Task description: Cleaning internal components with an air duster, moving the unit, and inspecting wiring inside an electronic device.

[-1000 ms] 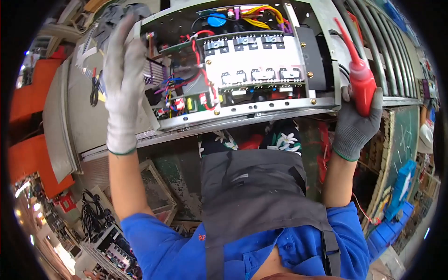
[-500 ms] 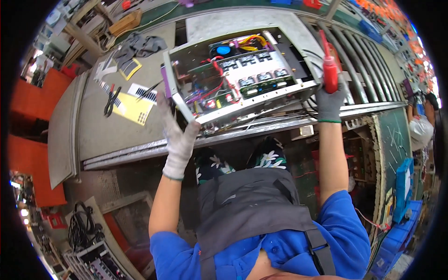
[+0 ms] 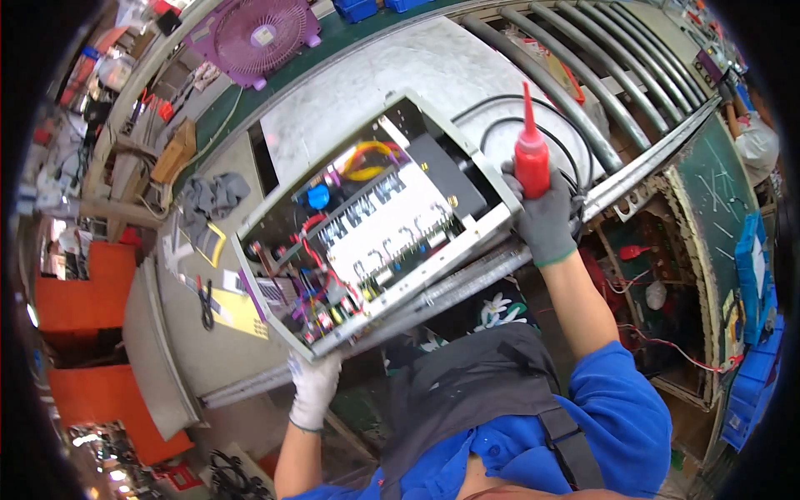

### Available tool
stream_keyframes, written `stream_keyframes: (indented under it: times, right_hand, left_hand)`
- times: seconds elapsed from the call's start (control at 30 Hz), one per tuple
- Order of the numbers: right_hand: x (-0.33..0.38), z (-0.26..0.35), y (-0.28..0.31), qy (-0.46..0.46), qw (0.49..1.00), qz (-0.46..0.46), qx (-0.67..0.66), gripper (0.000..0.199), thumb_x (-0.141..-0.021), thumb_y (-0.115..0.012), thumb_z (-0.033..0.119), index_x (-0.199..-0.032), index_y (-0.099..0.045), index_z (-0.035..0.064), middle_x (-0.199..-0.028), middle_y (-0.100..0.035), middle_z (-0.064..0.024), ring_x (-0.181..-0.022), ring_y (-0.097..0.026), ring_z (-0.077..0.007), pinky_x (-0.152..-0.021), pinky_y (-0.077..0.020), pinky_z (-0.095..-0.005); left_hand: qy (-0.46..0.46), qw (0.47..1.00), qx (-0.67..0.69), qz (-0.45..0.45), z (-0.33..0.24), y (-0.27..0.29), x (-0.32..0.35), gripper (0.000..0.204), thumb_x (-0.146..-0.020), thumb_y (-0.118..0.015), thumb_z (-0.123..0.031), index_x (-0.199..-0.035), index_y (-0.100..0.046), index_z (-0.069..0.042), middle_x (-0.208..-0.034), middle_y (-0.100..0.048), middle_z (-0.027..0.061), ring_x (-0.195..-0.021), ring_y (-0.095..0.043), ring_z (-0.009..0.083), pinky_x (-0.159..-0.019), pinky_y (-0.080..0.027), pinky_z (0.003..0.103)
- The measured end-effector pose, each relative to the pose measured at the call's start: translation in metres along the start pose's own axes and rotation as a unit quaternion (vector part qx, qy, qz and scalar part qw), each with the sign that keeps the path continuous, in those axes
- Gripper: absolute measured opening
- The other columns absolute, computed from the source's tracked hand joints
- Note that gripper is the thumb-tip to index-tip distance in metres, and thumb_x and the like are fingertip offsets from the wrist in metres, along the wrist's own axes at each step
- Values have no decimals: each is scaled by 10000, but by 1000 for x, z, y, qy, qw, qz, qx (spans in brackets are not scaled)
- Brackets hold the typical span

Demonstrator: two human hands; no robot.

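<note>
Cluttered workshop bench w/ a pale grey top (image 3: 433, 75), seen from above, roller conveyor rails (image 3: 600, 75) running along the far right side. Landmark = the open metal chassis (image 3: 371, 225), lid off, lying tilted across the bench's near edge, its near corner hanging out past that edge. Inside it: white circuit board w/ rows of black parts, red, yellow and purple wiring, a blue round component, black block toward the far right end.

Left hand (image 3: 315, 387), white glove, is under the chassis's near corner, fingers curled up against the bottom rim, so it's gripping or propping that corner; can't tell how tight.

Right hand (image 3: 543, 218), grey glove, sits at the chassis's right corner, fingers wrapped closed around a red squeeze bottle (image 3: 531, 158) w/ a long thin nozzle pointing up and away. Heel of that hand looks pressed against the chassis edge.

Other stuff rel. to the chassis: purple fan (image 3: 254, 35) far beyond it on the left, grey rag (image 3: 212, 196) just left of it, yellow sheet (image 3: 233, 310) and black pliers (image 3: 206, 304) left of the near corner, black cables (image 3: 517, 117) looping behind the right end.
</note>
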State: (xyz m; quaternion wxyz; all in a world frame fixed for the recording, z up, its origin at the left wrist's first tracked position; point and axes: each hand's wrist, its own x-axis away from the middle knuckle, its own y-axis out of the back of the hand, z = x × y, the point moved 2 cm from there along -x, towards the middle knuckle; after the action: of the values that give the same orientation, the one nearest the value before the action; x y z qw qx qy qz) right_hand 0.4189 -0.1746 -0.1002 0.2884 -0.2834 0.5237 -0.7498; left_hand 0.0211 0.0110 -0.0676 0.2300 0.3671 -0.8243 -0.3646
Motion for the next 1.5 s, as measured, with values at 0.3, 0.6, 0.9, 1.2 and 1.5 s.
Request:
stream_keyframes:
  times: [0.3, 0.6, 0.9, 1.2, 1.5]
  right_hand:
    - [-75, 12, -135, 30, 996, -66, -47, 442, -1006, -516, 436, -1049, -547, -3, -837, -543, -97, -684, -498, -181, -624, -416, -312]
    - [-174, -1, -195, 0, 997, -81, -12, 409, -1001, -534, 464, -1039, -556, 57, -759, -545, -68, -649, -515, -164, -608, -437, -309]
    - [-214, 2, -181, -79, 994, -82, 0, 390, -978, -599, 443, -1047, -603, 59, -775, -606, -54, -676, -563, -152, -652, -470, -294]
    - [-147, 51, -206, 254, 793, -107, 543, 369, -794, -804, 160, -1033, -564, 14, -986, -622, -90, -806, -612, -163, -731, -506, -292]
    - [-141, 11, -218, 386, 620, 16, 683, 343, -735, -813, 242, -923, -588, 65, -857, -556, -98, -716, -594, -280, -623, -502, -355]
  left_hand:
    - [234, 922, 287, 111, -56, 126, -109, 614, -674, -640, 80, -1285, -595, 36, -957, -650, 48, -786, -616, 120, -659, -506, 244]
    - [233, 927, 223, 192, -69, 211, -286, 345, -800, -606, -66, -1139, -643, -16, -932, -650, 29, -687, -572, 102, -553, -455, 237]
    - [-275, 932, -199, -127, -232, 125, -297, 645, -847, -655, -79, -1457, -453, -23, -1507, -391, 269, -1407, -366, 448, -1144, -319, 542]
    - [-276, 921, -275, -5, -262, 47, -333, 950, -630, -871, -498, -1374, -549, -2, -1575, -321, 237, -1480, -191, 481, -1172, -121, 624]
    - [-311, 904, -291, 46, -246, 41, -331, 815, -735, -833, -339, -1416, -520, -21, -1618, -310, 80, -1476, -168, 504, -1160, -198, 633]
